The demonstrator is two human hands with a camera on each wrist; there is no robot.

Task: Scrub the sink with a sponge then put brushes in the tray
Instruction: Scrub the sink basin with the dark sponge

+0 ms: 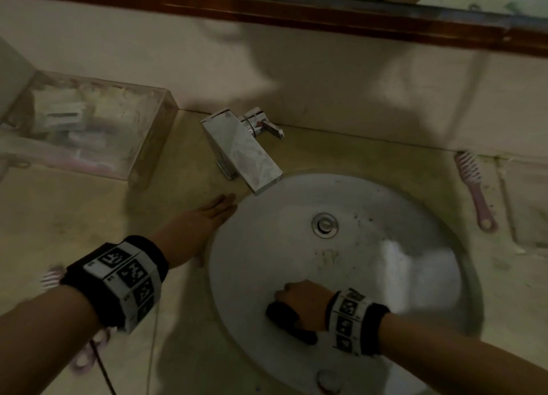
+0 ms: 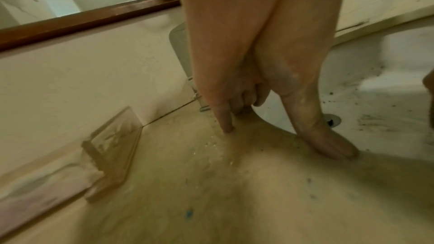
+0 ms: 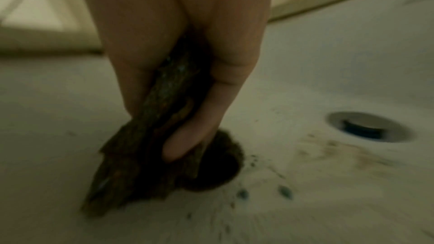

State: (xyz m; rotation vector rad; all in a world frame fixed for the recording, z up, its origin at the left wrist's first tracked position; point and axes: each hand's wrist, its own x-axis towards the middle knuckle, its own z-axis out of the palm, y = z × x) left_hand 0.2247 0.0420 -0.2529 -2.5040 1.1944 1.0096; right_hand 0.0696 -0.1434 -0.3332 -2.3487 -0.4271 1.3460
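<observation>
We see the right hand (image 1: 299,301) curled around a dark, ragged sponge (image 1: 289,320), pressing it against the near inner wall of the round white ceramic sink (image 1: 415,276), short of the metal drain (image 1: 324,225); dark specks dot the basin around it. The left hand (image 1: 197,224) lies flat with fingers straight on the beige stone table (image 1: 74,216), just beside the sink's left rim. A clear plastic tray (image 1: 148,151) sits far left against the wall, and a pink plastic hairbrush (image 1: 474,190) lies on the table right of the sink, behind a square chrome tap (image 1: 243,151)
</observation>
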